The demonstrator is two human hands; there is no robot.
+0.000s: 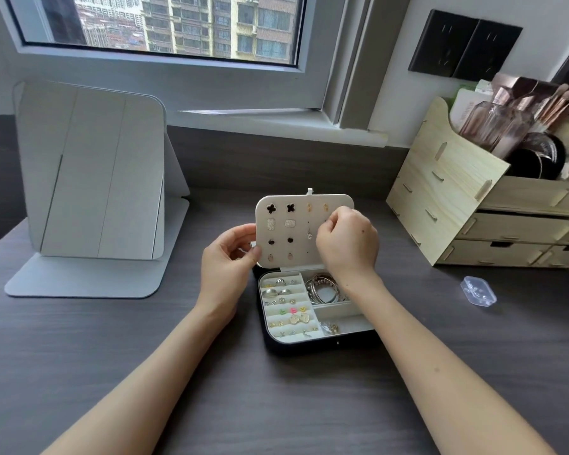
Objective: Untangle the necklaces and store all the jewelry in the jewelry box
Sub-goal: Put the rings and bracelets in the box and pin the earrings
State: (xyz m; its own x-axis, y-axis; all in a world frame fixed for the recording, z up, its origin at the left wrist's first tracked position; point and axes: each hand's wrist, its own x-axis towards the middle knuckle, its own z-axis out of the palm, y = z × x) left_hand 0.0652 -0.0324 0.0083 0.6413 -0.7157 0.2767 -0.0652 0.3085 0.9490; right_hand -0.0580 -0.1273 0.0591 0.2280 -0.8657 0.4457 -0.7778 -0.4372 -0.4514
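Desk (112,372): a dark wood-grain top is carrying everything here; both bare forearms are reaching over its near edge.
Jewelry box (322,344): a dark box with a pale lining is sitting open at the middle of the desk, just beyond the wrists.
Ring rolls (284,307): the left part of the box is holding rows of silver rings, small gold studs and a few pink, green and yellow pieces.
Bangles (322,289): a bunch of silver bangles is lying in the rear right compartment, partly under the right wrist.
Front right compartment (330,328): a small heap of chain and gold bits is lying here; whether it is a necklace is too small to tell.
Earring panel (289,229): a pale card is standing upright at the back of the box, carrying pairs of clover, square and oval earrings.
Left hand (225,257): thumb and fingers are pinching the panel's left edge.
Right hand (347,241): fingertips are closing together at the panel's upper right; any item between them is hidden.
Clear case (478,290): a small transparent plastic case is lying to the right, well apart.
Mirror (92,178): a folding stand mirror is leaning at far left.
Wooden organiser (457,198): a pale drawer unit at far right is holding brushes, bottles and dark compacts.
Window (165,24): apartment blocks are showing beyond.
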